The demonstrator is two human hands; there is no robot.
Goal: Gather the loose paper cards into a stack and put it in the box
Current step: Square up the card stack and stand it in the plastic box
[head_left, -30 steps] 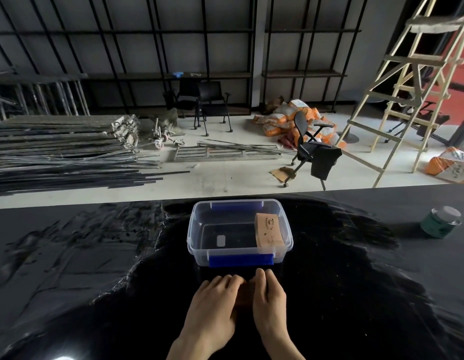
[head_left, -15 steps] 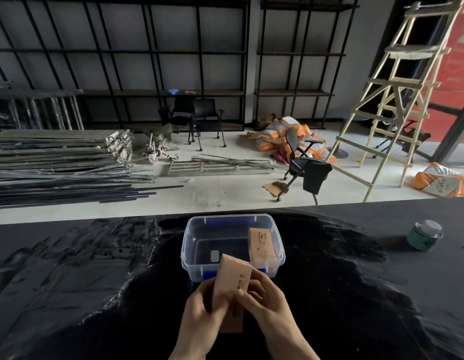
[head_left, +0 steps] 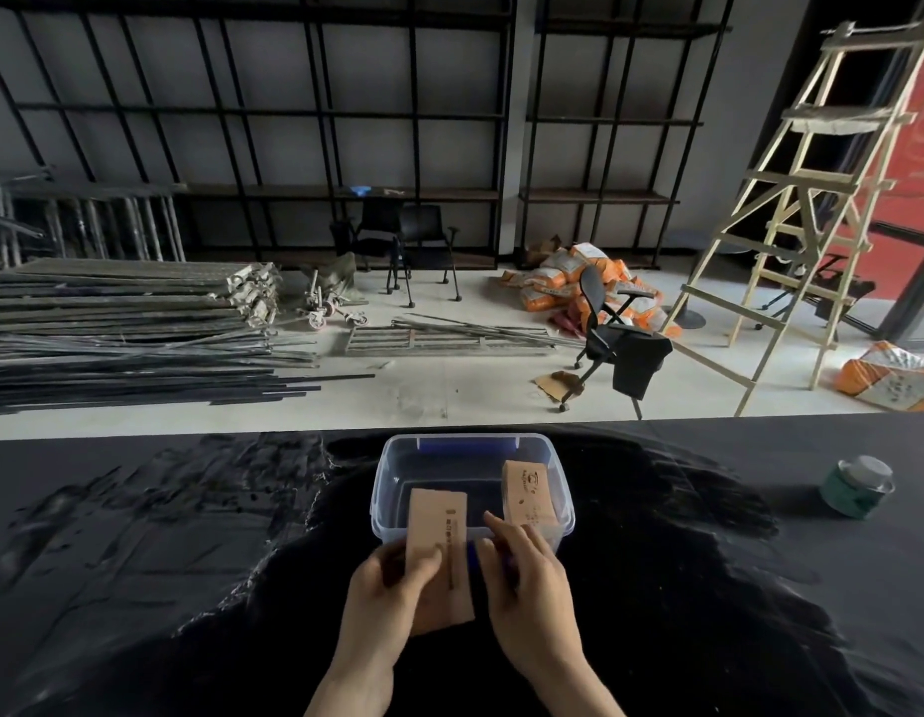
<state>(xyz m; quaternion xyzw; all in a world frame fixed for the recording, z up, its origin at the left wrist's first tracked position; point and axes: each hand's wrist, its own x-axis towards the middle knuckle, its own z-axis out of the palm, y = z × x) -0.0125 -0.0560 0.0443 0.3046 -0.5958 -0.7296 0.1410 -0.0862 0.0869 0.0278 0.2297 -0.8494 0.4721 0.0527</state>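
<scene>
Stack of cards [head_left: 439,551] pinched in left hand [head_left: 385,597], tilted over near rim of box [head_left: 563,525] for lowering inside; right hand [head_left: 527,582] loosely curled beside, steadying.

Stack [head_left: 438,540] sits between left fingers [head_left: 398,566] and right fingers [head_left: 496,535]; box [head_left: 563,489] beyond fingertips; tin [head_left: 857,486] far right.

Dim, perhaps lit from the right; glossy glare on table [head_left: 139,535], edges bowed.

Dim workshop, black shelving [head_left: 253,121], wooden ladder [head_left: 811,199]
</scene>
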